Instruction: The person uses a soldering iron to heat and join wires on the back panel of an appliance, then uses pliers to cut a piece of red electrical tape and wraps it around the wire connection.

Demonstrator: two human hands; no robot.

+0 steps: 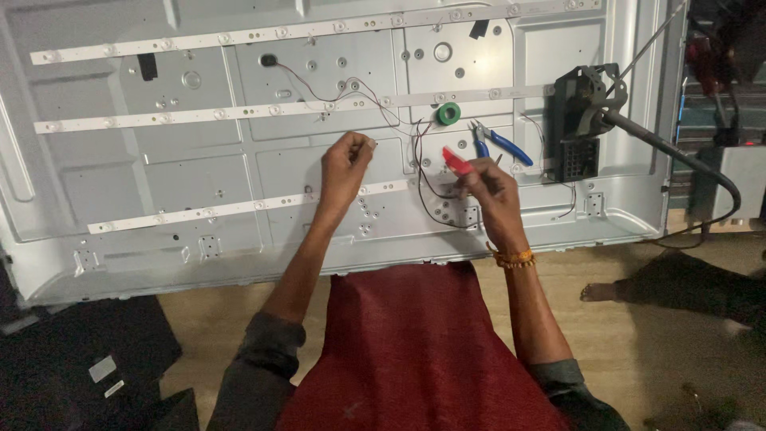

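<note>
**Wire work on a television backlight panel**

Far left, three white LED strips [239, 207] run across the grey metal back panel [120, 183], which lies flat on the floor.

Left hand [345, 164]: raised over the middle of the panel, thumb and fingertips pinched together on the end of a thin wire [375, 102]. The piece in the pinch is too small to make out.

Right hand [483, 187]: closed around a red-handled tool [456, 162], likely a cutter or stripper, its tip pointing toward the left hand. Dark wires [427, 187] loop over the panel just beneath it.

Beyond the right hand: a green tape roll [449, 113], then blue-handled pliers [499, 142] lying idle, then a black holder [586, 112] with a cable trailing off right.

Judgement: the step in hand looks like preparing or trimming a wire end near the lowest strip. The next move would call for bringing tool tip and wire end together precisely, keeping the wire taut.
</note>
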